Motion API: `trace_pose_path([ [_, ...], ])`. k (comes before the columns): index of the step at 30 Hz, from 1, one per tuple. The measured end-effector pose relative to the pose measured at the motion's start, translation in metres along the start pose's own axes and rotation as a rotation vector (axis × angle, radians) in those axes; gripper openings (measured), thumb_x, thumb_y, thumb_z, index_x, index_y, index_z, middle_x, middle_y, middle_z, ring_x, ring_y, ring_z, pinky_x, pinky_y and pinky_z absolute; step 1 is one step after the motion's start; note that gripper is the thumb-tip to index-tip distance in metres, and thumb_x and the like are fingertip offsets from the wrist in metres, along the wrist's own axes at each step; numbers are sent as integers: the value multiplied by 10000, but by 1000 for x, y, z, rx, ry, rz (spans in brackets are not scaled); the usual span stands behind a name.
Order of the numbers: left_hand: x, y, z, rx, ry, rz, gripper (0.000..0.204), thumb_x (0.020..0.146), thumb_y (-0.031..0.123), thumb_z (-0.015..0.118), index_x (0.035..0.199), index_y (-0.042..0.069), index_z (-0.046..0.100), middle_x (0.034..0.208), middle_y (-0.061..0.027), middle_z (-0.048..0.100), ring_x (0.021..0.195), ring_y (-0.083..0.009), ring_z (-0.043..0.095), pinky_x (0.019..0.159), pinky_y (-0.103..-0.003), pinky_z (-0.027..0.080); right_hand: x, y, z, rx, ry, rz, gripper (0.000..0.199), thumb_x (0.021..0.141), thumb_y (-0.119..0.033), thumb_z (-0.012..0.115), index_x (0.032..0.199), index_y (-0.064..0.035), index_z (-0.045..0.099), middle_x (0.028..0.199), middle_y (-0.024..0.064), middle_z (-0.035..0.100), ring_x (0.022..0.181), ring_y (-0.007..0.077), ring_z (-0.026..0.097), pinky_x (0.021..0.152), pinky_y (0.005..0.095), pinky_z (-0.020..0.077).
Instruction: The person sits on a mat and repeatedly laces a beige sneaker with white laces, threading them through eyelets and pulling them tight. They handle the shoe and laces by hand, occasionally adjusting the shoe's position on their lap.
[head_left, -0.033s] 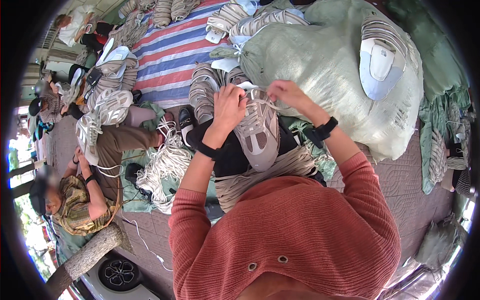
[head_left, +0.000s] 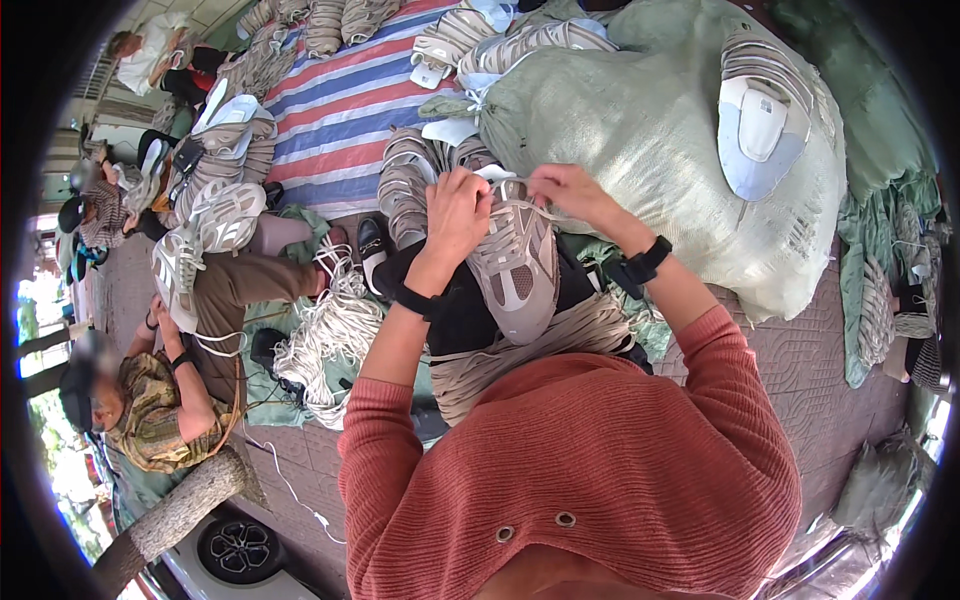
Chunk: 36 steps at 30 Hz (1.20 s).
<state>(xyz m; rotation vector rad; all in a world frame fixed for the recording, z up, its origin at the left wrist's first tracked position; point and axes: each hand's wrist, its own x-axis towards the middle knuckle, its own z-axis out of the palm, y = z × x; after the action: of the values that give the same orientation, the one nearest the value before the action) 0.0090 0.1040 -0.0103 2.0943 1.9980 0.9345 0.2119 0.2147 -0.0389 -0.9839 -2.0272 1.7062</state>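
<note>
A beige and grey mesh sneaker upper (head_left: pixel 518 275) rests toe toward me between my knees, partly laced. Over its far end runs a flat pale shoelace (head_left: pixel 543 213). My right hand (head_left: pixel 572 192) pinches that lace at the upper's right far edge. On the left edge, my left hand (head_left: pixel 460 212) is closed, fingers curled against the eyelet row; what its fingertips grip is hidden. Across my lap lies a thick bundle of beige laces (head_left: pixel 530 360).
More stacked uppers (head_left: pixel 403 185) stand just beyond my left hand. A big pale green sack (head_left: pixel 660 150) fills the right, with an upper (head_left: pixel 765 115) on top. Loose white laces (head_left: pixel 325 345) lie left. Nearby sits a person (head_left: pixel 165 410) holding an upper; others are farther back.
My right hand has shifted slightly left, closer to the upper. My left hand and the upper have hardly moved.
</note>
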Motion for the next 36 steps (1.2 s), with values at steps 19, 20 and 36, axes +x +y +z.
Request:
trace_pose_path([
  [19, -36, -65, -86, -45, 278, -222, 119, 878, 114, 646, 958, 31, 677, 924, -82, 659, 827, -179, 587, 779, -301, 459, -10, -15, 13, 241, -95, 123, 172, 837, -178, 592, 749, -55, 674, 626, 3, 612, 568, 71, 558, 591, 218, 400],
  [20, -25, -53, -62, -17, 175, -163, 122, 862, 144, 657, 939, 55, 688, 910, -101, 651, 823, -243, 595, 780, -335, 451, -9, -18, 13, 292, -112, 135, 164, 840, -156, 592, 749, -42, 666, 640, 10, 607, 570, 76, 551, 583, 216, 393],
  [36, 11, -3, 10, -239, -135, 128, 164, 723, -2, 678, 874, 28, 619, 836, -54, 571, 745, -207, 567, 761, -347, 410, 16, -9, 6, 486, -237, 290, 120, 740, -126, 628, 675, -33, 665, 654, 52, 629, 543, 107, 536, 521, 233, 363],
])
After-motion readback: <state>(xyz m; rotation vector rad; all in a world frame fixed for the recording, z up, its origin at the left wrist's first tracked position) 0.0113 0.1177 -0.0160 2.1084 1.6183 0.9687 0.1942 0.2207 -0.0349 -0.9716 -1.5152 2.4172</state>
